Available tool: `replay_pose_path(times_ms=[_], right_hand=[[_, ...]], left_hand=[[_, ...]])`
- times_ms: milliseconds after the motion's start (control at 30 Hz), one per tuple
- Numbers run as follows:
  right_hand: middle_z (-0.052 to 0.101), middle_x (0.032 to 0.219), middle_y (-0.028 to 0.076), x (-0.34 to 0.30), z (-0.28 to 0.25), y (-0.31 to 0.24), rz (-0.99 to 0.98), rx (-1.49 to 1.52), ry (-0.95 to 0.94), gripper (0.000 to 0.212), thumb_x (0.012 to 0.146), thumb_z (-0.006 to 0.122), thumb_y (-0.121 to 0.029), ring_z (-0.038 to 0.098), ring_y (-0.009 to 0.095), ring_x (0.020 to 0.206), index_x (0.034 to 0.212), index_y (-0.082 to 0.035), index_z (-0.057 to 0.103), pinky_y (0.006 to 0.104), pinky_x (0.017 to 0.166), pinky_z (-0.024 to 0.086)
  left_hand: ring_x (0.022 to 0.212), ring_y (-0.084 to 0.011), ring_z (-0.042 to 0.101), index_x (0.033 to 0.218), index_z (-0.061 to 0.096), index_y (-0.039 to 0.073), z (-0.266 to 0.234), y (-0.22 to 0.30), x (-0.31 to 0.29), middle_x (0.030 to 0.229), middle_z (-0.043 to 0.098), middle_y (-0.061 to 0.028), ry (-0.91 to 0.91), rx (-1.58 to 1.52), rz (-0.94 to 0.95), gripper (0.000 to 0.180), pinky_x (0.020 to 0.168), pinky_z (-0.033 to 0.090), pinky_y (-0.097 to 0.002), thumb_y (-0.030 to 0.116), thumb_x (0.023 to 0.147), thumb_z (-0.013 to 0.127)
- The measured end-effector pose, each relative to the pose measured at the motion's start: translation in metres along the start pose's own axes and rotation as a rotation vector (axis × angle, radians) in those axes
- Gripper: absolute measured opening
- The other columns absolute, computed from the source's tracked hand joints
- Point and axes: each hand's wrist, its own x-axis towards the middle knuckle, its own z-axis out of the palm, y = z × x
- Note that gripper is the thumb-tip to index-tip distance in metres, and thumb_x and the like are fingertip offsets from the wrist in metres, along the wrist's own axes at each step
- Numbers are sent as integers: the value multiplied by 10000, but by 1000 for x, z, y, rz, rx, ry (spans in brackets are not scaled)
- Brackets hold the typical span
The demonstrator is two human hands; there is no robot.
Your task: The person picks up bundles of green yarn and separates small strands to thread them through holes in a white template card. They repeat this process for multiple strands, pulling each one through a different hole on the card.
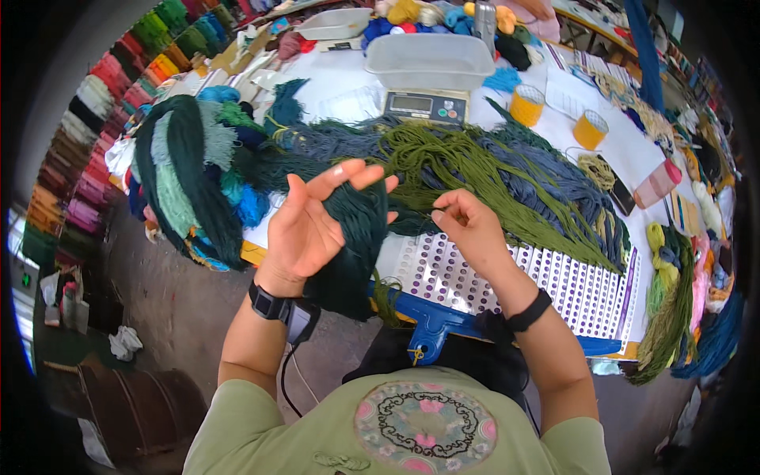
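Observation:
My left hand is turned palm up, with a thick dark green yarn hank lying across it. Two fingertips show at the hank's far side, and its lower part hangs past the table's front edge. Just to the right, my right hand has thumb and forefinger pinched together on what looks like a thin dark strand of yarn. Beyond both hands, a loose olive green hank is spread over grey-blue yarn. Under my right hand lies a white card with rows of purple-ringed holes.
A digital scale bears a clear plastic tub. Two yellow cylinders, a dark phone and a pinkish cup stand or lie to the right. Green hanks hang off the left edge. A blue clamp-like piece borders the front.

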Motion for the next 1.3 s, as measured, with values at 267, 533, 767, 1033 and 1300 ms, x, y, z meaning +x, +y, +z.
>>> replay_pose_path(times_ms=[267,533,767,1033,1300], right_hand=[[561,912,6,-31,33,-83,-194,425,-49,203,876,727,-166,473,54,668,1011,-38,647,216,588,398],[559,760,-32,-53,12,-110,58,754,-317,129,965,602,-189,402,28,555,998,-65,610,193,509,318],[644,954,10,-64,-3,-118,-87,701,-216,142,1000,545,-161,502,65,695,962,-38,605,203,637,398],[521,786,-33,-119,-158,-78,-158,948,459,170,1023,515,-272,498,85,695,1067,-108,522,257,722,465],[635,1111,112,-191,-394,-9,-122,-649,1165,246,1007,465,-197,632,188,948,1144,-13,555,299,783,512]], left_hand=[[1309,-367,474,1201,645,-9,23,6,-29,1022,692,-160,-134,113,56,722,1102,356,-519,573,1017,260],[1361,-418,395,1152,686,26,37,10,-33,904,702,-110,-192,-35,98,750,1131,277,-561,629,993,270],[1273,-423,462,1395,454,21,42,0,-33,976,638,-82,-168,-211,12,626,1056,379,-609,468,962,525],[897,-145,582,1401,421,48,-38,101,-95,1073,556,-50,349,-26,135,446,700,577,-220,59,975,551],[1027,-172,587,1394,446,41,-61,140,-95,1344,528,-122,547,372,405,435,689,554,-212,33,971,543]])
